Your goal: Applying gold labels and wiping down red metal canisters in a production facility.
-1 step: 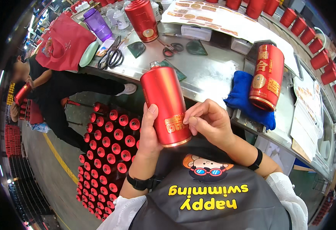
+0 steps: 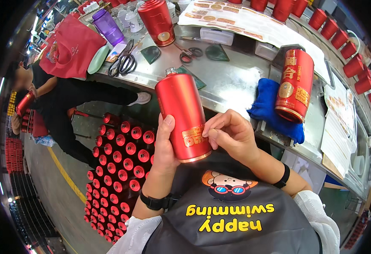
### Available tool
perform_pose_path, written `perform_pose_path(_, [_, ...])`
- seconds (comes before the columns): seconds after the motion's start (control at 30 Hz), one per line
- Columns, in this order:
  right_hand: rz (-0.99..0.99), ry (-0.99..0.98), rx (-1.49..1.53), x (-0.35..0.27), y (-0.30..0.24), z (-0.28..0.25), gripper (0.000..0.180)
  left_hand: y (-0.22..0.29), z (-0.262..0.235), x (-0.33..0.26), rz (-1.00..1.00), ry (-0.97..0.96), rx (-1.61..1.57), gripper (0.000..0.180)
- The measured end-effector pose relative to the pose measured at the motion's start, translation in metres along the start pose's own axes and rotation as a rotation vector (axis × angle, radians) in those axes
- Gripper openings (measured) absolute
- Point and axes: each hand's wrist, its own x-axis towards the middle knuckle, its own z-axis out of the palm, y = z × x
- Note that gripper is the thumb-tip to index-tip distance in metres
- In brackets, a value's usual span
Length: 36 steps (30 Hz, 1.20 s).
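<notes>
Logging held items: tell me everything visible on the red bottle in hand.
The red bottle is cylindrical, satin and metallic-looking, with rounded shoulders, a clear glass-like neck and a gold band at its base. A gold patterned decal sits low on its visible side. It tilts, neck away from the person and slightly left, before the metal bench. The left hand grips its lower left side; the right hand is at the decal's right edge, its grip unclear.

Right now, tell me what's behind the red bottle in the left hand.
Beyond the upper right of the red bottle, a dark green piece lies on the metal bench. The bottle hides part of that piece and most fingers of the left hand.
</notes>
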Motion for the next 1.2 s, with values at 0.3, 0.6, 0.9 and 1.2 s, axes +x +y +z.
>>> perform_pose_path(0.3, [0.013,-0.019,0.06,-0.001,0.003,-0.004,0.009,0.003,0.006,-0.001,0.035,0.041,0.086,0.047])
perform_pose_path(0.6, [0.033,0.077,0.045,0.002,0.0,-0.006,0.007,0.007,0.007,-0.002,0.073,0.047,0.15,0.05])
perform_pose_path(0.9, [-0.255,0.141,-1.235,0.032,-0.016,-0.025,0.014,0.011,0.001,-0.004,0.078,0.073,0.148,0.051])
perform_pose_path(1.2, [0.207,0.172,-1.801,0.059,-0.007,-0.038,0.02,0.014,-0.012,-0.011,0.092,0.072,0.118,0.052])
